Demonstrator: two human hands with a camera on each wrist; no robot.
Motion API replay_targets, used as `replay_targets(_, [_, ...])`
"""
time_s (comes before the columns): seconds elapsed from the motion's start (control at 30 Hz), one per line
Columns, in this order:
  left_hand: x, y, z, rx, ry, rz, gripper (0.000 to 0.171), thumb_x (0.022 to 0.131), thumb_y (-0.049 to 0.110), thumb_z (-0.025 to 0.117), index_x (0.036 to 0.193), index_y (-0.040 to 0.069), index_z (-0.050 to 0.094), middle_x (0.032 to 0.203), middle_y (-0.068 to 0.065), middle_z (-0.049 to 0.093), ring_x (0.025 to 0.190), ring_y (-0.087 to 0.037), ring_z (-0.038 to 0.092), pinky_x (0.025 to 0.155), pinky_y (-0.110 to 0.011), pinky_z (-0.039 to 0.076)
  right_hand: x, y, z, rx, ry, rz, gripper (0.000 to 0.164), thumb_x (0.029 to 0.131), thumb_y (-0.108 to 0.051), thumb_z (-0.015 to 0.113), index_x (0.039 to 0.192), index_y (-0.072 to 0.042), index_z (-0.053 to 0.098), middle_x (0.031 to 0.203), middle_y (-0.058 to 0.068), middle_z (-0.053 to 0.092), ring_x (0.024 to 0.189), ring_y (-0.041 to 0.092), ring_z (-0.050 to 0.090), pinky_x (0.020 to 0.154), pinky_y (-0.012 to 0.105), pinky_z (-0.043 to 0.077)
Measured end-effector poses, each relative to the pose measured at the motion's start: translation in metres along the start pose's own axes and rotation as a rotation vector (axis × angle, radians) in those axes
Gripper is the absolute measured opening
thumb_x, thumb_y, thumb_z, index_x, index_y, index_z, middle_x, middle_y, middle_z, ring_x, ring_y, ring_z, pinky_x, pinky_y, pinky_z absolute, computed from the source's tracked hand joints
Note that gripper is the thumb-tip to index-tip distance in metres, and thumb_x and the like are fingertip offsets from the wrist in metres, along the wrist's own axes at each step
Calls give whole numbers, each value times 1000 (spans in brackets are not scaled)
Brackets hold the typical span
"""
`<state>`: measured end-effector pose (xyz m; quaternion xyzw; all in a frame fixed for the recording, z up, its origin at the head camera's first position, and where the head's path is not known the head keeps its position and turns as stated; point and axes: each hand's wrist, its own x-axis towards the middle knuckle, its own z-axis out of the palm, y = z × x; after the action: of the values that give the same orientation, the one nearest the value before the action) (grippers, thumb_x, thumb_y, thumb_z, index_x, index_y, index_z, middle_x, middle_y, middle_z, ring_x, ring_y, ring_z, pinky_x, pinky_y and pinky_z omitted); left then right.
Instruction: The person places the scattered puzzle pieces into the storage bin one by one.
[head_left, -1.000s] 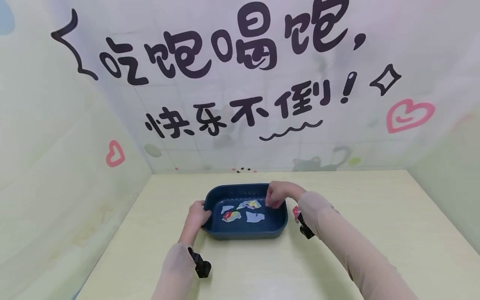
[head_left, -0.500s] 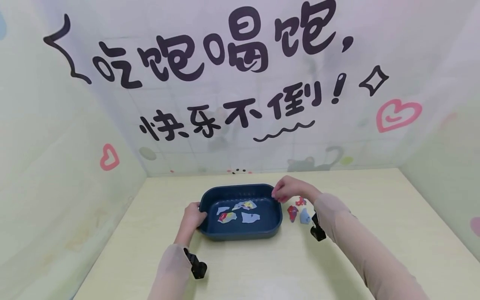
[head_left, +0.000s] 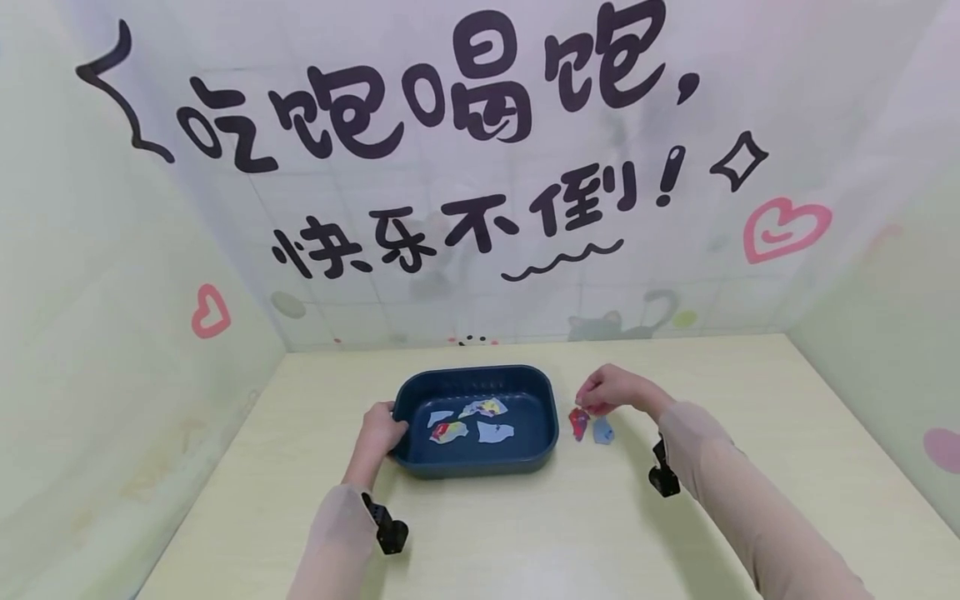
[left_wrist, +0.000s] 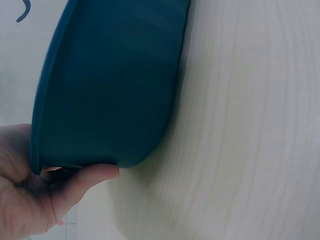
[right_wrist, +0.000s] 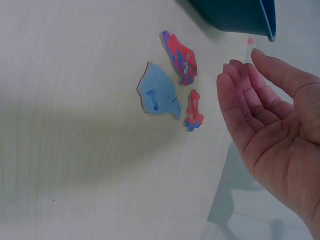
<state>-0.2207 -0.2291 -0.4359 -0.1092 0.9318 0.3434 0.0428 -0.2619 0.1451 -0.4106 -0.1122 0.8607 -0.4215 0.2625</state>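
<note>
- White fabric-like backdrop (head_left: 375, 304) behind, black lettering (head_left: 483, 233) plus a pink heart outline (head_left: 786, 236); pale wood-grain tabletop (head_left: 510, 533) below.
- Dark blue rounded-rectangular bin (head_left: 472, 468) on the tabletop, upright, left of the loose pieces.
- Inside the bin, flat on its floor: small pale triangular piece (head_left: 440, 417), white-and-yellow irregular piece (head_left: 483, 407), red-and-yellow irregular piece (head_left: 448, 432), pale blue four-sided piece (head_left: 496, 432).
- Outside, just right of the bin: red-and-blue elongated flat piece (right_wrist: 181, 59), light blue irregular flat piece (right_wrist: 159, 92), small narrow red-and-blue flat piece (right_wrist: 194, 112), grouped close together. Bin's right wall stands between these and the inside ones.
- Left hand (head_left: 381, 429) grips the bin's left end, thumb along the outer wall; remaining fingers mostly hidden by the bin.
- Right hand (head_left: 613, 388) has fingers gently bent, thumb apart from them, nothing held; near the loose pieces, blocking most of the small narrow one from the head view. Contact with it: hard to tell.
- Beige sleeves (head_left: 750, 508) on both arms; black wrist camera (head_left: 664, 478) under the right forearm.
</note>
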Motion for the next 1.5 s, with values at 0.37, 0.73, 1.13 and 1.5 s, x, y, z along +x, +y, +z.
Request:
replay_targets(0.37, [2,0,0,-15,-17,-28,41,81,0,51,121,-11,50,113,-37,53,76,-39,65,43,-34,53,-9,26,-4,-99,37,3,28,81,-4,62,104,12,57,82,10,62,67,9,55,65,25,54])
replay_targets(0.73, [-1,3,-1,-5,-2,-10,39,79,0,50,116,-12,52,108,-37,55,76,-39,64,41,-33,52,-12,37,-1,-179,76,22,29,76,-6,70,99,7,59,77,5,54,69,13,48,63,23,44])
replay_targets(1.13, [0,3,0,-20,-20,-33,41,81,0,49,121,-11,49,112,-38,53,75,-39,65,41,-34,52,-11,35,15,-341,142,48,36,67,-9,77,89,4,53,81,7,50,76,20,45,69,29,41])
replay_targets(1.5, [2,1,1,-27,-35,-59,43,83,0,50,124,-10,48,116,-38,51,75,-39,65,43,-33,53,-9,32,15,-327,110,47,37,65,-6,77,90,4,52,84,10,54,76,19,48,72,30,44])
